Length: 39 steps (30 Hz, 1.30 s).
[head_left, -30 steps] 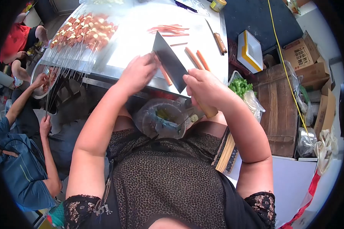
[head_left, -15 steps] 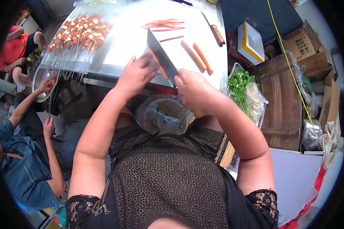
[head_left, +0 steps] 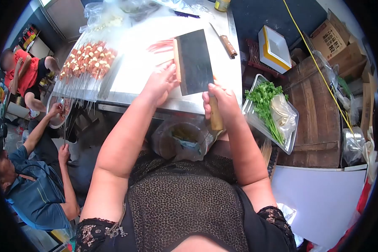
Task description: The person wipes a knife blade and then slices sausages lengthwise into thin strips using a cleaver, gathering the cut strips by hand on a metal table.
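Wooden cleaver handle (head_left: 216,114), wrapped in my right hand (head_left: 223,101)! My left hand (head_left: 160,83) pinches a pink strip (head_left: 177,61) beside the blade (head_left: 196,63).

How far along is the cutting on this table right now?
Apparently done: thin strips lie beyond the cleaver, and loaded skewers sit to the left.
In hand: the right hand grips the cleaver, its edge along a stick, with the left hand at it.
Left: that stick, seemingly not yet sliced. The blade blocks the view behind, so I can't count others.
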Motion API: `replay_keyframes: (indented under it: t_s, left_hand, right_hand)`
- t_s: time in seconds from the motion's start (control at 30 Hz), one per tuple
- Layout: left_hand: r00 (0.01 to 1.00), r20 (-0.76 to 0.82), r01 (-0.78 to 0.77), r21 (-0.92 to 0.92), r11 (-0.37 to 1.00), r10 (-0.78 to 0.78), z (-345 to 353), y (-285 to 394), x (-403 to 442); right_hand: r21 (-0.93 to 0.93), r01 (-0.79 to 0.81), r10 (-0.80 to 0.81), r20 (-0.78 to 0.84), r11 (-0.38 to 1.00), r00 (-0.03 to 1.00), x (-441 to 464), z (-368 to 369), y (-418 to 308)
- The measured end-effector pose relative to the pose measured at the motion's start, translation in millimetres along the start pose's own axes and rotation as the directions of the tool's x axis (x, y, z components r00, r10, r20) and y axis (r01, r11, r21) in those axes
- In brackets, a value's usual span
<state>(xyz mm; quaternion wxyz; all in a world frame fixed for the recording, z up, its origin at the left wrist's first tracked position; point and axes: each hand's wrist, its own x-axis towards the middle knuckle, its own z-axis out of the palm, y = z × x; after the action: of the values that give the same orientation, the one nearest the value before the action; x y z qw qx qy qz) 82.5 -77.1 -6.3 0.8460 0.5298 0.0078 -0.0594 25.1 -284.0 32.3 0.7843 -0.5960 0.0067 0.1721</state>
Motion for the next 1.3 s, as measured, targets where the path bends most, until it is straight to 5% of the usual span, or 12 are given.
replay_keyframes:
  t_s: [0.1, 0.33, 0.4, 0.47, 0.53, 0.6, 0.67, 0.7, 0.8, 1.03, 1.17, 1.3]
  left_hand:
    - [0.983, 0.083, 0.168, -0.06, 0.984, -0.162, 11, 1, 6]
    - [0.972, -0.198, 0.182, 0.302, 0.936, -0.125, 1, -6, 37]
    - [0.982, -0.155, 0.04, 0.73, 0.683, 0.108, -5, -11, 51]
    - [0.972, -0.076, -0.051, 0.855, 0.516, 0.222, -11, -21, 58]
    - [0.757, 0.38, -0.323, 0.925, -0.202, 0.531, 7, -15, 48]
    - [0.749, 0.413, -0.392, 0.907, -0.157, 0.517, 27, -12, 43]
    - [0.979, 0.018, -0.171, 0.604, 0.778, 0.201, 54, -11, 36]
    - [0.997, -0.036, -0.045, 0.395, 0.918, 0.065, 61, -6, 34]
    - [0.993, -0.106, 0.063, 0.147, 0.987, -0.047, 59, 5, 34]
    - [0.964, -0.106, 0.26, 0.206, 0.943, -0.243, 39, 6, 13]
    - [0.957, -0.157, 0.266, 0.138, 0.954, -0.244, 25, -3, 8]
    - [0.985, -0.173, 0.026, 0.096, 0.995, -0.009, 23, 21, -3]
  right_hand:
    - [0.15, 0.027, -0.03, 0.016, 0.988, 0.999, 4, -16, 14]
    - [0.293, 0.005, 0.014, -0.063, 0.956, 0.998, -5, -42, 32]
    - [0.33, -0.005, 0.007, -0.004, 0.944, 1.0, -5, -50, 38]
    - [0.37, 0.049, -0.039, -0.035, 0.928, 0.999, -9, -50, 34]
    - [0.375, 0.054, -0.047, -0.026, 0.925, 0.999, -11, -53, 36]
    - [0.379, 0.058, -0.055, -0.018, 0.923, 0.998, -13, -54, 37]
    - [0.308, 0.058, -0.061, -0.001, 0.95, 0.998, -16, -53, 35]
    - [0.304, 0.057, -0.061, 0.003, 0.951, 0.998, -18, -52, 33]
    - [0.205, 0.047, -0.055, 0.035, 0.978, 0.998, -27, -52, 32]
    - [0.019, -0.004, 0.002, 0.122, 1.0, 0.992, -52, -52, 34]
    - [0.097, 0.038, -0.044, 0.061, 0.995, 0.997, -59, -41, 44]
    - [0.188, 0.092, -0.084, -0.049, 0.978, 0.995, -68, -42, 40]
